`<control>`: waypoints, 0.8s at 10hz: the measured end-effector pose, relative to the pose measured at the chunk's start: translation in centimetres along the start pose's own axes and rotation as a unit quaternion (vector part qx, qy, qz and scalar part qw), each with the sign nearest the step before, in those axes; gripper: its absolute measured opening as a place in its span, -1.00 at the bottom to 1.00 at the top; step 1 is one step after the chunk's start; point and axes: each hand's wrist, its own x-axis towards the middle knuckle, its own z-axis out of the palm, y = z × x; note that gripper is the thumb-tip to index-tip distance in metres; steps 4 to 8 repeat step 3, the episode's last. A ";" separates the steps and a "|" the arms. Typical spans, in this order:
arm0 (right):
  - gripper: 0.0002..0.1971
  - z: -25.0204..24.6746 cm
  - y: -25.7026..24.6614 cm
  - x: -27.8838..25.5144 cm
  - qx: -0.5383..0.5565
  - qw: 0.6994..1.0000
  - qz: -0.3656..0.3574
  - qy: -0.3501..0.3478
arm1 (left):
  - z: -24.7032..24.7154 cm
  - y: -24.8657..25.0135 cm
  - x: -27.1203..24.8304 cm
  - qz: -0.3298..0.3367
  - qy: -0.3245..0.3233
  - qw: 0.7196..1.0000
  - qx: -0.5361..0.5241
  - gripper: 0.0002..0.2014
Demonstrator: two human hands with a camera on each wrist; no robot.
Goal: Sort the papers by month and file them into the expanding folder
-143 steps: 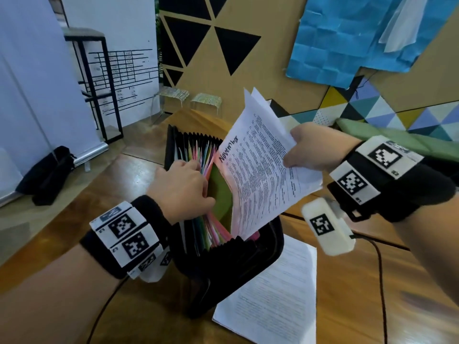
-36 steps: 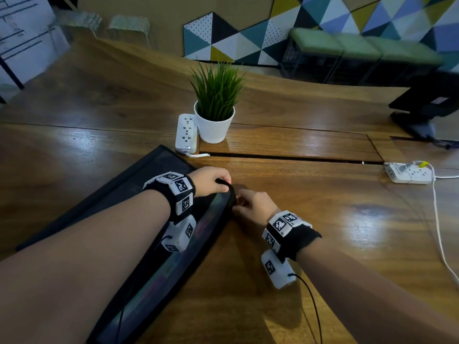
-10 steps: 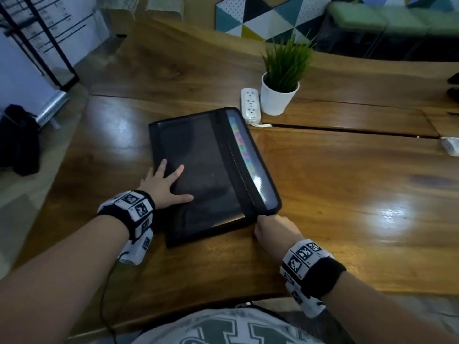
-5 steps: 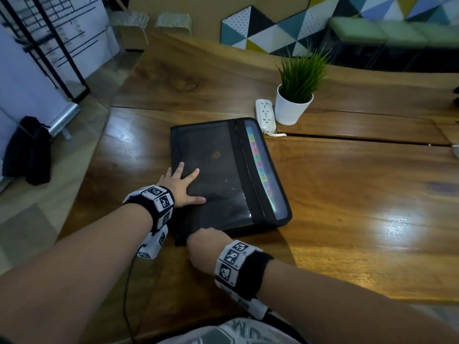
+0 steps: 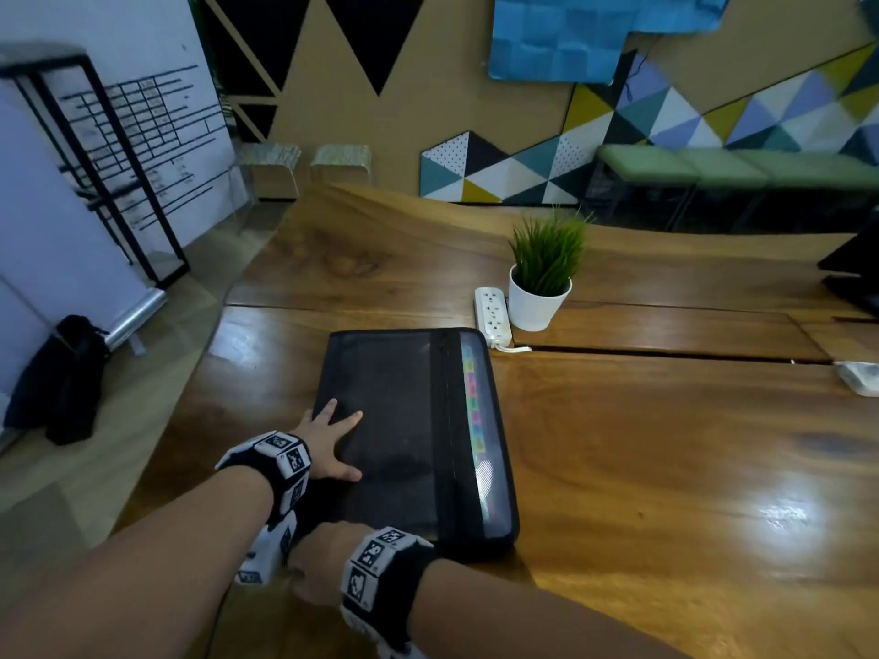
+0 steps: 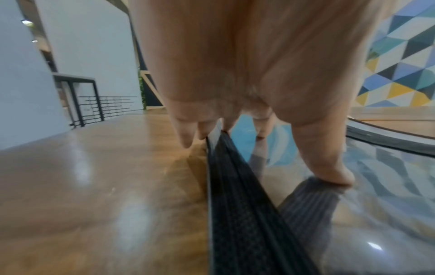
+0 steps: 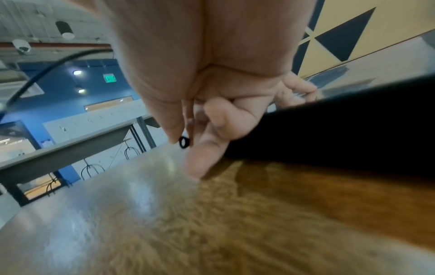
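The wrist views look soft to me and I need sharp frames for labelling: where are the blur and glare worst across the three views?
Head view: mostly sharp, with a bright glare patch on the table and bowed edges. Left wrist view: the folder edge and tabletop nearby smear, and the left hand is soft. Right wrist view: the foreground wood is heavily blurred; the right hand looms soft; the small black ring it pinches is readable.

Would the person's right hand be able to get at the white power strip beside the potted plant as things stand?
Probably yes, with a long stretch. The right hand pinches a small black ring at the near-left corner of the folder, so it must let go first. The power strip lies uncovered beyond the folder's far right corner.
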 end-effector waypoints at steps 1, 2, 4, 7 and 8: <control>-0.67 -0.5 2.3 -4.1 0.076 0.995 -0.020 0.066 | 0.9 -0.1 -0.4 -0.015 0.044 0.998 -0.035 -0.02; -0.76 0.1 6.2 -9.3 0.119 0.985 -0.003 0.125 | 2.2 -0.1 -1.7 -0.018 0.107 0.989 -0.096 -0.13; -0.83 -0.5 11.0 -17.0 0.157 0.967 0.048 0.195 | 5.0 -1.5 -4.2 -0.027 0.145 0.978 -0.151 -0.28; -0.83 -0.5 11.0 -17.0 0.157 0.967 0.048 0.195 | 5.0 -1.5 -4.2 -0.027 0.145 0.978 -0.151 -0.28; -0.83 -0.5 11.0 -17.0 0.157 0.967 0.048 0.195 | 5.0 -1.5 -4.2 -0.027 0.145 0.978 -0.151 -0.28</control>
